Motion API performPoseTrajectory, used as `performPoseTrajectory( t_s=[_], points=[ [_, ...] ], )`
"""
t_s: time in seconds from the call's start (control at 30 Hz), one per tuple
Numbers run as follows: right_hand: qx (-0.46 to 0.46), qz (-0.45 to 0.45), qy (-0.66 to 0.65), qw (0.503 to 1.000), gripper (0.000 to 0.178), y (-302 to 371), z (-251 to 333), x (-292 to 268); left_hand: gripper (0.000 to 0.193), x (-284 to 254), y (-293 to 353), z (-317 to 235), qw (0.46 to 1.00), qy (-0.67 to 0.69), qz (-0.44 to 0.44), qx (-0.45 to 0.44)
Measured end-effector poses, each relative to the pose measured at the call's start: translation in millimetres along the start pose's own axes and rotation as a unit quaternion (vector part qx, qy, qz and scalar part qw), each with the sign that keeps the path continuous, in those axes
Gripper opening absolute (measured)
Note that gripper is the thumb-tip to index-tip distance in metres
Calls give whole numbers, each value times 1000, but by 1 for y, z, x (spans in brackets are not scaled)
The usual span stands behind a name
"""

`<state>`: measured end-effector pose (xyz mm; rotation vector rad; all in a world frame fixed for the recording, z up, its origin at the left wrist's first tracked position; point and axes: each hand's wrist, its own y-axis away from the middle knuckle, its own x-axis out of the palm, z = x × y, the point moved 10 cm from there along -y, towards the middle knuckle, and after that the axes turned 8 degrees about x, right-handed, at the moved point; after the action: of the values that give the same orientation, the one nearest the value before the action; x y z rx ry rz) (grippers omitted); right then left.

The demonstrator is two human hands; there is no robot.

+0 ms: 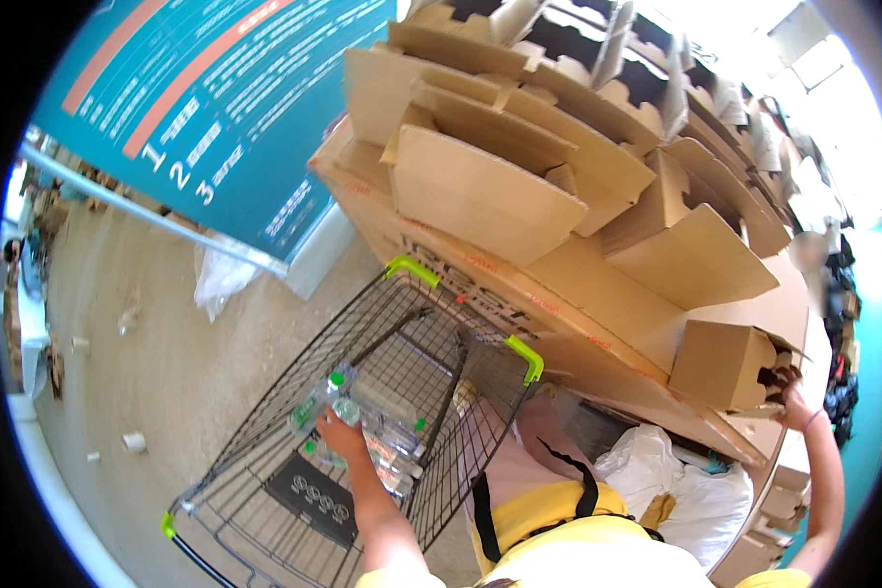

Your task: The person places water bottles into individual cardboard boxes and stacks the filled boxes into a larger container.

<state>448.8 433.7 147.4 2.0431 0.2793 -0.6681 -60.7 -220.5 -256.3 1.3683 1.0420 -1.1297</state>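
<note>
My left hand (339, 433) reaches down into a wire shopping cart (264, 431), its fingers curled round a clear plastic bottle (346, 412). More clear bottles (392, 456), some with green caps, lie beside it in the cart. Far to the right, my right hand (793, 400) grips the open end of a small brown cardboard box (717, 365). That box rests on a large cardboard surface (607, 269); some fingertips are hidden in its dark opening.
Several open cardboard boxes (490, 181) stand in rows beyond the cart. A teal printed board (196, 108) rises at the far left. White sacks (691, 500) lie near my legs, and a white cup-like piece (134, 443) sits on the floor (157, 294).
</note>
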Motion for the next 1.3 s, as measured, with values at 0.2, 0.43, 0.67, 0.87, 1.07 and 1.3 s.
performPoseTrajectory(
  t_s=[0.2, 0.43, 0.67, 0.87, 1.07, 1.3],
  points=[
    [-56, -80, -60, 993, 61, 3, 24, -28, 87, -5, -8, -13, 1000, 8, 8, 7],
    [-18, 5, 88, 996, 37, -20, 5, 16, 74, -65, 20, 13, 967, 196, -157, 41],
    [23, -138, -153, 978, 29, -13, -1, -66, 64, -232, 25, -43, 892, 389, -221, 69],
    [-110, -284, -257, 917, 29, 5, 36, -97, 73, -382, 51, -198, 456, 855, -182, 165],
    [-41, -332, -150, 930, 43, 15, 25, -80, 79, -518, 206, -482, 346, 856, 58, 381],
    [-79, -455, -229, 857, 33, 35, 15, -75, 70, -486, 365, -648, 539, 476, 110, 686]
  ],
)
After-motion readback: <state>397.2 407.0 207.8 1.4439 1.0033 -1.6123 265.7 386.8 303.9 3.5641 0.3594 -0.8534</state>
